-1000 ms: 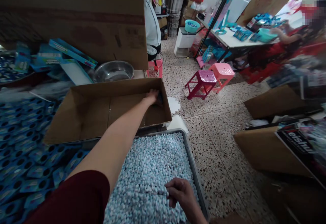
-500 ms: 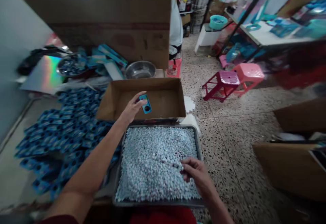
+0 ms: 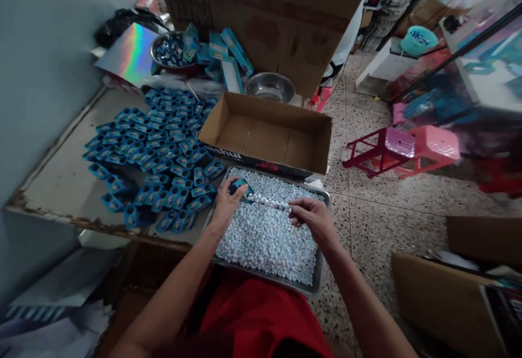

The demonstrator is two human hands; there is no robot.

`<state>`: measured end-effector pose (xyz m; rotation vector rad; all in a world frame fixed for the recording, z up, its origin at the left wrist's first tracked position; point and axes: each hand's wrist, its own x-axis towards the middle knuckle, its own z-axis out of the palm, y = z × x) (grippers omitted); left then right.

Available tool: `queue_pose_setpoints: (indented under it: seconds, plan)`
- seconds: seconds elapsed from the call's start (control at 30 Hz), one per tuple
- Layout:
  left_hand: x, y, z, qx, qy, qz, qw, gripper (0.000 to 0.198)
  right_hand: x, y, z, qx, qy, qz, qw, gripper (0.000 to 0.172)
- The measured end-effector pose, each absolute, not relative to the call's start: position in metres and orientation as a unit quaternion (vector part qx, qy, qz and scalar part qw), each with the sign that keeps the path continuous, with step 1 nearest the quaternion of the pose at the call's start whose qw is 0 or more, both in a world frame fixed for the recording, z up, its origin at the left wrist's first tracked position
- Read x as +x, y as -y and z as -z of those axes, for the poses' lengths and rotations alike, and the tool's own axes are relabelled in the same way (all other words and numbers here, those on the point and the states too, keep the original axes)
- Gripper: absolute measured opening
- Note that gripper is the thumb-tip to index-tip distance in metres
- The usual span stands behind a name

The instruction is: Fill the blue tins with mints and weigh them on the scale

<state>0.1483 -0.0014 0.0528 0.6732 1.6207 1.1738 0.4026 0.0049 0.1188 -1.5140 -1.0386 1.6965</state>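
The room's speckled floor (image 3: 367,217) runs along the right of the tray (image 3: 285,283), and to the tray's left spreads a worn, pale tabletop (image 3: 61,184). On it, nearest the tray, lies a broad pile of blue packs (image 3: 159,146), many marked with a dark round spot. Just beyond the tray's far edge stands a shallow cardboard box (image 3: 281,121), and farther back, behind that, a steel bowl (image 3: 269,86).

Over the tray I see two bare hands. The left hand (image 3: 228,200), above the tray's left part, grips a blue packet (image 3: 242,186) between thumb and fingers. The right hand (image 3: 312,217), toward the tray's right side, has its fingertips pinched on the end of a row of white beads (image 3: 269,201) running across to the packet; from here I can't tell whether they're threaded together. Loose pale beads (image 3: 265,238) fill the tray below.

The packet looks light, fairly stiff and smooth enough to slip a little; I'd hold it by its long edges. The beads seem light, hard and quick to roll, so the row is best taken by its very end, between fingertips.
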Motion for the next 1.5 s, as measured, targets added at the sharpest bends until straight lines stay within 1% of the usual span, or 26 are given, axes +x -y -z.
queue_pose_setpoints:
  seconds: [0.13, 0.27, 0.37, 0.47, 0.53, 0.6, 0.63, 0.73, 0.77, 0.8, 0.9, 0.97, 1.07, 1.13, 1.23, 1.33, 1.5]
  plan:
    - [0.155, 0.015, -0.037, 0.288, -0.704, -0.446, 0.471, 0.047, 0.388, -0.015, -0.12, -0.601, 0.482, -0.585, 0.255, 0.026]
    - [0.159, 0.025, -0.022, 0.282, -0.716, -0.428, 0.473, 0.048, 0.37, -0.021, -0.127, -0.608, 0.563, -0.52, 0.206, 0.018]
    - [0.155, 0.031, -0.011, 0.291, -0.728, -0.422, 0.455, 0.046, 0.369, -0.02, -0.132, -0.6, 0.594, -0.499, 0.195, 0.019]
    - [0.144, 0.037, -0.004, 0.336, -0.741, -0.396, 0.426, 0.041, 0.402, -0.013, -0.125, -0.603, 0.58, -0.509, 0.202, 0.023]
    - [0.135, 0.042, -0.002, 0.357, -0.747, -0.377, 0.416, 0.039, 0.442, -0.005, -0.108, -0.635, 0.546, -0.506, 0.207, 0.028]
    - [0.126, 0.046, 0.0, 0.361, -0.753, -0.366, 0.411, 0.043, 0.483, 0.005, -0.083, -0.68, 0.499, -0.493, 0.211, 0.028]
    - [0.121, 0.048, 0.0, 0.366, -0.756, -0.357, 0.408, 0.05, 0.497, 0.01, -0.068, -0.698, 0.476, -0.49, 0.216, 0.027]
    - [0.109, 0.052, 0.003, 0.43, -0.752, -0.295, 0.402, 0.079, 0.503, 0.022, -0.017, -0.706, 0.434, -0.512, 0.228, 0.026]
    - [0.106, 0.052, 0.003, 0.462, -0.745, -0.27, 0.398, 0.081, 0.491, 0.025, 0.0, -0.698, 0.426, -0.528, 0.231, 0.028]
    - [0.103, 0.051, 0.004, 0.494, -0.736, -0.249, 0.391, 0.077, 0.474, 0.027, 0.016, -0.688, 0.417, -0.545, 0.235, 0.031]
    - [0.097, 0.048, -0.003, 0.571, -0.707, -0.215, 0.358, 0.051, 0.417, 0.031, 0.052, -0.66, 0.381, -0.597, 0.25, 0.04]
    - [0.094, 0.048, -0.015, 0.612, -0.7, -0.185, 0.32, 0.046, 0.395, 0.031, 0.062, -0.646, 0.357, -0.623, 0.26, 0.045]
    - [0.091, 0.049, -0.034, 0.645, -0.712, -0.126, 0.246, 0.044, 0.4, 0.029, 0.056, -0.633, 0.335, -0.643, 0.27, 0.051]
    - [0.09, 0.049, -0.04, 0.641, -0.723, -0.118, 0.228, 0.043, 0.417, 0.027, 0.042, -0.629, 0.33, -0.65, 0.271, 0.055]
    - [0.089, 0.047, -0.036, 0.615, -0.727, -0.157, 0.262, 0.034, 0.437, 0.018, 0.014, -0.62, 0.333, -0.659, 0.267, 0.058]
    - [0.093, 0.043, -0.031, 0.601, -0.719, -0.195, 0.29, 0.028, 0.44, 0.003, -0.017, -0.605, 0.345, -0.67, 0.259, 0.053]
    - [0.107, 0.039, -0.047, 0.627, -0.705, -0.184, 0.276, 0.028, 0.419, -0.023, -0.065, -0.578, 0.418, -0.66, 0.236, 0.046]
